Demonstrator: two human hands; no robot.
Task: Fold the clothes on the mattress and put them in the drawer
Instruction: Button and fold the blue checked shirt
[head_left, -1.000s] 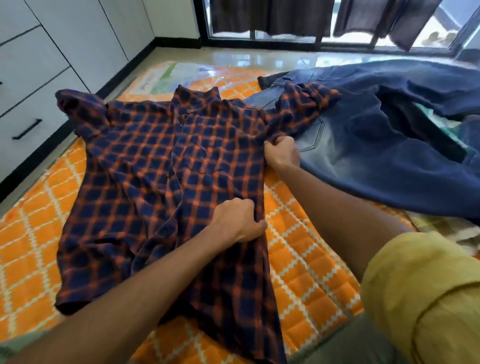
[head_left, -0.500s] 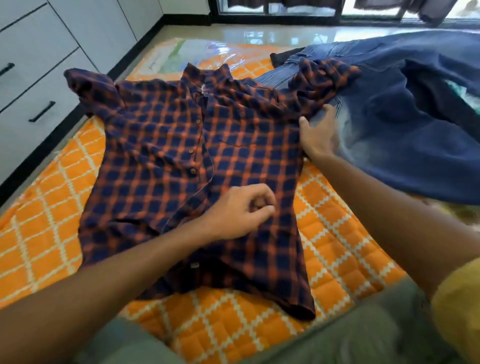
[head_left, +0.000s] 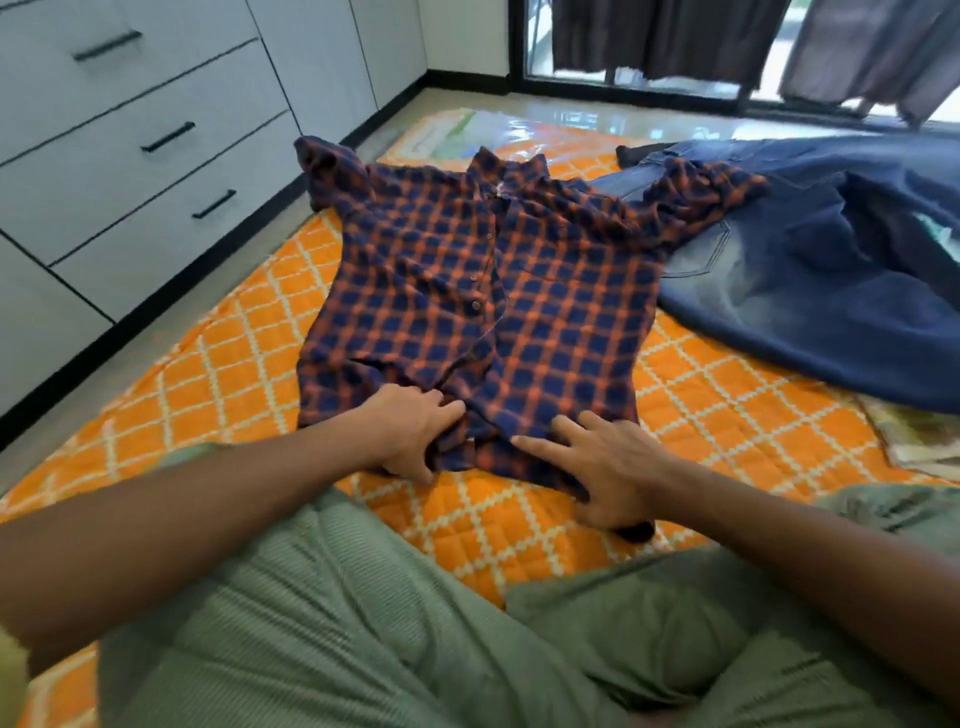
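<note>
Head view: the left hand (head_left: 410, 436) grips the bottom hem of the plaid shirt (head_left: 467, 306), thumb under a bunched fold near the button placket and fingers curled over it. Just to the right of that grip, the right hand (head_left: 608, 462) lies flat on the same hem with its fingers spread, pressing the cloth onto the orange quilted mattress (head_left: 234, 364) (nothing pinched there that can be seen).

From the two hands the shirt runs away, front side up, to its collar at the far end. One sleeve reaches toward the white drawers (head_left: 156, 171) far to the left of the grip; the other sleeve lies over the blue jeans (head_left: 810, 291), which spread out beyond the right hand, their near edge apart from it.

Left of the gripping hand a broad strip of bare mattress runs to its edge, then a narrow band of floor before the drawers. Between the hem and the person's green-clad knees (head_left: 363, 623) lies another bare strip of quilt.
</note>
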